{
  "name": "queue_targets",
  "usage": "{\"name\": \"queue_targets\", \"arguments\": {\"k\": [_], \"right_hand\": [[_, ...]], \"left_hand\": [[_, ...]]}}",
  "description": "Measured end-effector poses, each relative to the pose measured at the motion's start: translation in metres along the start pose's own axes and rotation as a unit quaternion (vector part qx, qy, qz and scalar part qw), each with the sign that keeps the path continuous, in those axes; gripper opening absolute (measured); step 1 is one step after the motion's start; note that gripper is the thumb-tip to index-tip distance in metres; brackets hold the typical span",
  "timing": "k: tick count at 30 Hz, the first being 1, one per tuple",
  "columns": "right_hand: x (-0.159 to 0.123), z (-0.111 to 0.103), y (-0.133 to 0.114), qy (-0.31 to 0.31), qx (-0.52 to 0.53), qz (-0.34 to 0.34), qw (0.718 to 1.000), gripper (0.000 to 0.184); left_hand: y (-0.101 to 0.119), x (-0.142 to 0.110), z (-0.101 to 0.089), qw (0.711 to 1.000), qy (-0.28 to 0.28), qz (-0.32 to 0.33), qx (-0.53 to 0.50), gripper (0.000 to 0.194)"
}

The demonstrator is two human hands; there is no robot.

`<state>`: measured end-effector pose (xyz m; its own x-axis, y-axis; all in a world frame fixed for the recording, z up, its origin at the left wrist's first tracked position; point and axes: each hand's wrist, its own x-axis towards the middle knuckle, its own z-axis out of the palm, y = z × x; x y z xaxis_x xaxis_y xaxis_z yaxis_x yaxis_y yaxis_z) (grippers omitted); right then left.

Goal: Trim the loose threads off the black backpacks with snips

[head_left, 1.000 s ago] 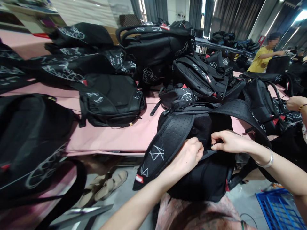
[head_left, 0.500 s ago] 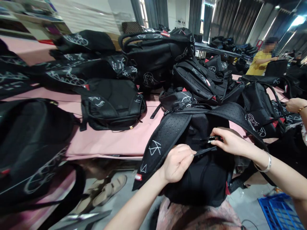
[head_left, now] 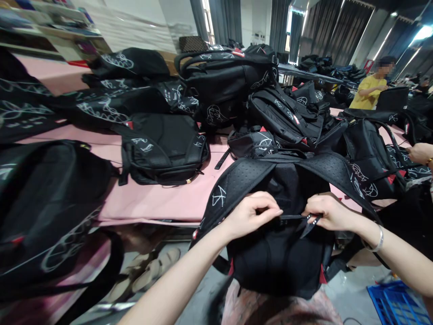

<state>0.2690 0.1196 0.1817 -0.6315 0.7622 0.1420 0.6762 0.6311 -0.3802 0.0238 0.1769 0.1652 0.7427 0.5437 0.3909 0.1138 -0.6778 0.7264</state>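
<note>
A black backpack (head_left: 270,257) rests against my lap and the table edge, its padded shoulder straps (head_left: 241,174) spread to both sides with white line drawings on them. My left hand (head_left: 255,212) pinches a thin dark seam edge (head_left: 290,217) across the middle of the bag. Facing it, my right hand (head_left: 326,212) is closed around what look like small black thread snips (head_left: 308,224), pointing down and left. Its fingers are also at the right end of that seam edge. Both hands are close together over the bag.
Several black backpacks (head_left: 165,144) lie on the pink-covered table (head_left: 145,203). Another large bag (head_left: 50,194) is close on the left. A blue crate (head_left: 395,302) stands on the floor at right. Another person's hand (head_left: 421,152) is at the right edge; a person in yellow (head_left: 368,92) works farther back.
My right hand has come slightly lower and right, and the snips have turned from pointing left to pointing down. My left hand has shifted a little up and right. The view has swung slightly left.
</note>
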Motion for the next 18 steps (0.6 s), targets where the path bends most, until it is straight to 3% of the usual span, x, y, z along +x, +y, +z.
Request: {"name": "queue_targets", "arguments": {"k": [3, 7, 12, 15, 18], "right_hand": [[-0.001, 0.007, -0.001, 0.010, -0.027, -0.054, 0.998, 0.013], [0.000, 0.010, 0.000, 0.000, -0.050, -0.066, 0.997, 0.013], [0.001, 0.011, 0.004, 0.005, -0.057, -0.064, 0.996, 0.013], [0.001, 0.012, 0.005, 0.003, -0.056, -0.064, 0.996, 0.013], [0.001, 0.013, 0.008, 0.011, -0.042, -0.052, 0.998, 0.013]], "left_hand": [[-0.012, 0.020, 0.001, 0.980, -0.065, 0.041, 0.184, 0.018], [-0.013, 0.046, 0.002, 0.890, -0.195, 0.169, 0.375, 0.021], [-0.016, 0.063, 0.010, 0.827, -0.213, 0.294, 0.429, 0.017], [-0.025, 0.068, 0.020, 0.812, -0.223, 0.301, 0.447, 0.017], [-0.032, 0.072, 0.027, 0.820, -0.220, 0.278, 0.448, 0.017]]}}
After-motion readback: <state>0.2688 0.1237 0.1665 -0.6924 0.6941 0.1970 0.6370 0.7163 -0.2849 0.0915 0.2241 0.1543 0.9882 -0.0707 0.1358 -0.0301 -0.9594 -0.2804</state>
